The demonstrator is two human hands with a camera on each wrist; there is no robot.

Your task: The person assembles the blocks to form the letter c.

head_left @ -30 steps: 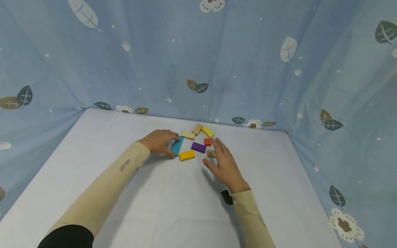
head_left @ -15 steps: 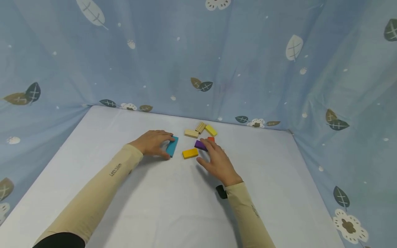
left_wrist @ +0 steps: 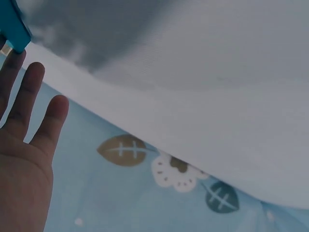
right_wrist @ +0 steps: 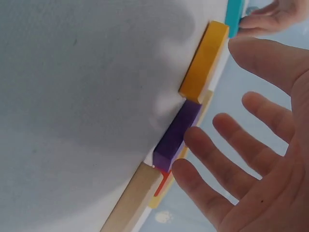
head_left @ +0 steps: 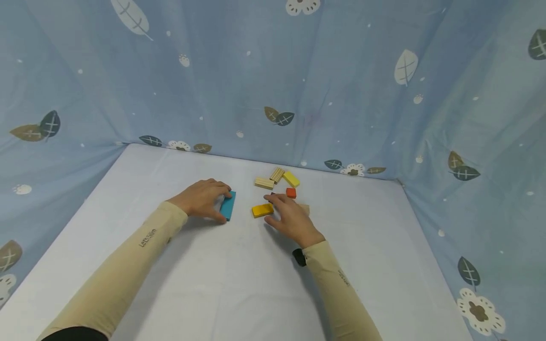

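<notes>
Teal block (head_left: 228, 205) lies flat under your left hand (head_left: 203, 199), fingers straight, pressing, not clamped. Right hand (head_left: 291, 219) spread open over purple block (right_wrist: 177, 130); contact unclear. Risk: a sweep knocks the orange-yellow block (head_left: 262, 210), just left of right fingertips. Open sheet (head_left: 239, 284) wrist-side; curtain wall (head_left: 273, 85) beyond fingertips.

Small dark print "Let's Slim" on beige left forearm sleeve (head_left: 146, 237), running along arm, letters tiny, reading only just legible. Similar small dark print on beige right forearm sleeve (head_left: 343, 278), too small to read. No lettering, numbers or signs legible on coloured wooden blocks, white tabletop or blue leaf-patterned cloth backdrop. Wrist views show no text.
</notes>
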